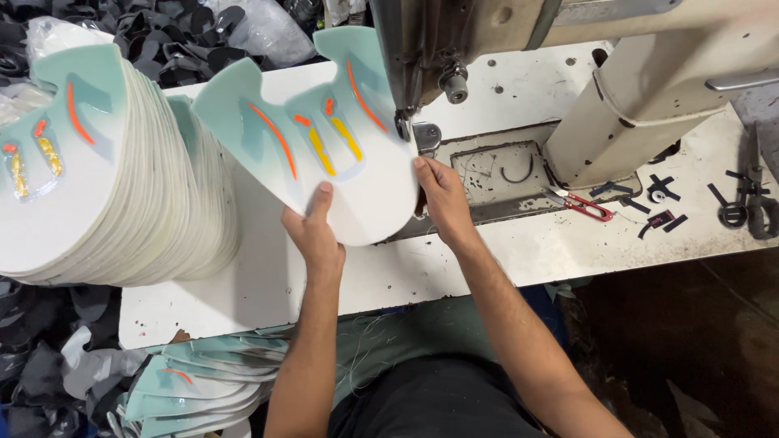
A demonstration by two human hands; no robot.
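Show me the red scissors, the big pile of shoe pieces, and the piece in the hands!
red scissors [586,206]: head view, handles.
pile of shoe pieces [97,186]: head view, top piece.
held shoe piece [324,138]: head view, middle.

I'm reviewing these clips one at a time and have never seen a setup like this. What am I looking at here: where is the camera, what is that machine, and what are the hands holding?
There is one picture, taken from a camera on the person's head, looking down at their own arms. The left hand and right hand hold one flat shaped panel, white fading to teal, with orange and yellow stripes. Its right edge sits by the needle area of a beige industrial sewing machine, which stands on a white worktable. To the left is a tall stack of matching panels; more lie below the table's edge. Right of the machine lie red-handled thread snips, small dark scraps and dark scissors.
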